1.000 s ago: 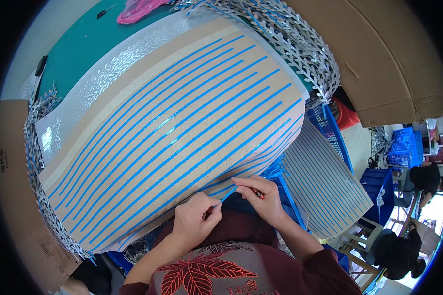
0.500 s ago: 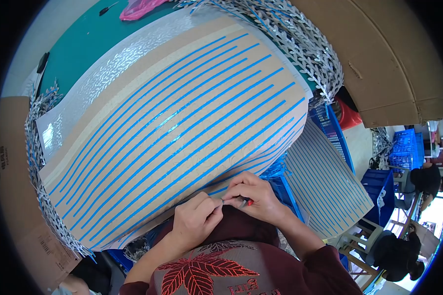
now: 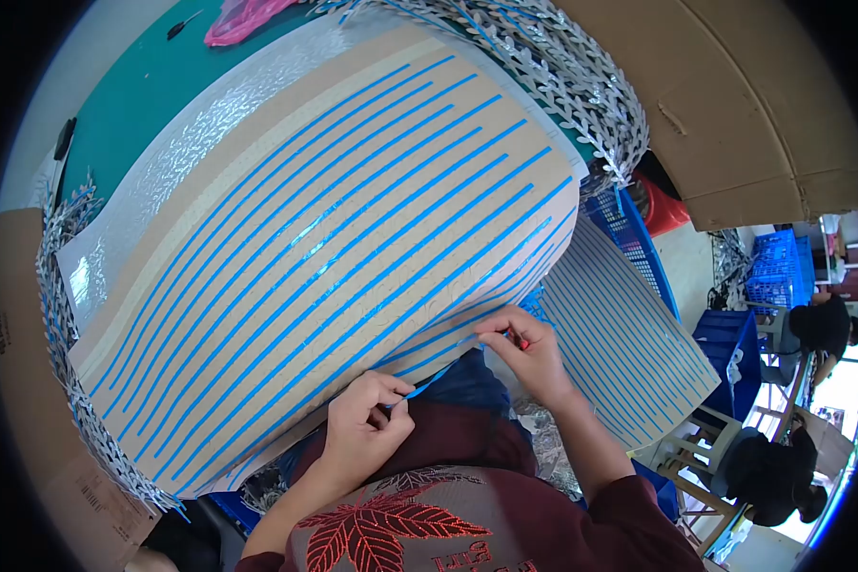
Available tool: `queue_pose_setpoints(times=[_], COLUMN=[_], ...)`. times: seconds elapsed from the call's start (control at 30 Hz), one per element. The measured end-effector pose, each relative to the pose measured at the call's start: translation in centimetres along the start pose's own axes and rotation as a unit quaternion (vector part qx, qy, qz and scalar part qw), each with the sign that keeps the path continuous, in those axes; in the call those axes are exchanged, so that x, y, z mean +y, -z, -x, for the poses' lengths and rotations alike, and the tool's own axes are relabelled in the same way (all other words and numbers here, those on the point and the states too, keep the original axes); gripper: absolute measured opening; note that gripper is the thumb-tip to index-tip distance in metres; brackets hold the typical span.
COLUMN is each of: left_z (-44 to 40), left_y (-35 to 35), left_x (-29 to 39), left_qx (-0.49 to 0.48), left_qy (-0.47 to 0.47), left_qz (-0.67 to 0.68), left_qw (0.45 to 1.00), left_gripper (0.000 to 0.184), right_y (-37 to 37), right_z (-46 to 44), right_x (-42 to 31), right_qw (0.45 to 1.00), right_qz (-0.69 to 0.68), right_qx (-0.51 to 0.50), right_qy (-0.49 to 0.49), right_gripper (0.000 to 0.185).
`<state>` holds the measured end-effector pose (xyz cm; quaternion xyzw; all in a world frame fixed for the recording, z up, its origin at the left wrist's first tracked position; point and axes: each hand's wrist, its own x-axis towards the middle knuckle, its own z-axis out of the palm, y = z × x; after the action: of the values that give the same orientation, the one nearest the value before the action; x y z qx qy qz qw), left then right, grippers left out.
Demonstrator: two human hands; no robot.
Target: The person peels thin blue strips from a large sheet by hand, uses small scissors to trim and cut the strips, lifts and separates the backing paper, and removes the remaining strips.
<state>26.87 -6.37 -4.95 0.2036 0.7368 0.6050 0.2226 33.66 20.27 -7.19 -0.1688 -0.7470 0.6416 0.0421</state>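
Observation:
A thin blue strip [image 3: 433,380] stretches between my two hands at the near edge of a tan sheet [image 3: 286,276] lined with blue stripes. My left hand [image 3: 367,426] pinches one end of it, fingers closed. Up and to the right, my right hand [image 3: 526,355] pinches the strip near its other end. A small red-tipped tool, partly hidden by the fingers, is also in my right hand.
Silver leaf garlands [image 3: 582,91] lie at the top and hang down the left. A second striped sheet [image 3: 629,334] rests at right by a blue crate [image 3: 634,238]. Cardboard [image 3: 753,105] stands top right. A seated person [image 3: 767,474] is far right.
My hands were close together half a second ago. Now my right hand has moved up and right, away from my left, and the blue strip shows between them. The view has shifted slightly.

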Motion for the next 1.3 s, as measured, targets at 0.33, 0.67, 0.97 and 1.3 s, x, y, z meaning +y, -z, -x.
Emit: queue_pose_setpoints(times=[0.33,0.67,0.97,1.3], left_z=[-0.4,-0.1,0.8,0.3], left_y=[-0.3,0.5,2.2,3.5], left_x=[1.6,2.9,5.4,6.3], left_qx=[-0.002,-0.022,-0.011,0.085], left_qy=[0.013,0.194,0.078,-0.088], left_qz=[0.047,0.208,-0.141,-0.388], left_qw=[0.999,0.959,0.987,0.913], left_gripper=[0.015,0.008,0.019,0.033], right_y=[-0.9,-4.4,-4.4,-3.3], right_z=[0.5,1.0,0.5,-0.9], right_x=[-0.6,-1.6,-2.3,-3.6], right_qw=[0.985,0.936,0.935,0.962], right_qz=[0.11,0.175,0.166,0.09], right_qx=[-0.108,-0.028,-0.053,-0.183], right_qy=[0.075,0.304,0.309,0.182], right_gripper=[0.024,0.029,0.025,0.015])
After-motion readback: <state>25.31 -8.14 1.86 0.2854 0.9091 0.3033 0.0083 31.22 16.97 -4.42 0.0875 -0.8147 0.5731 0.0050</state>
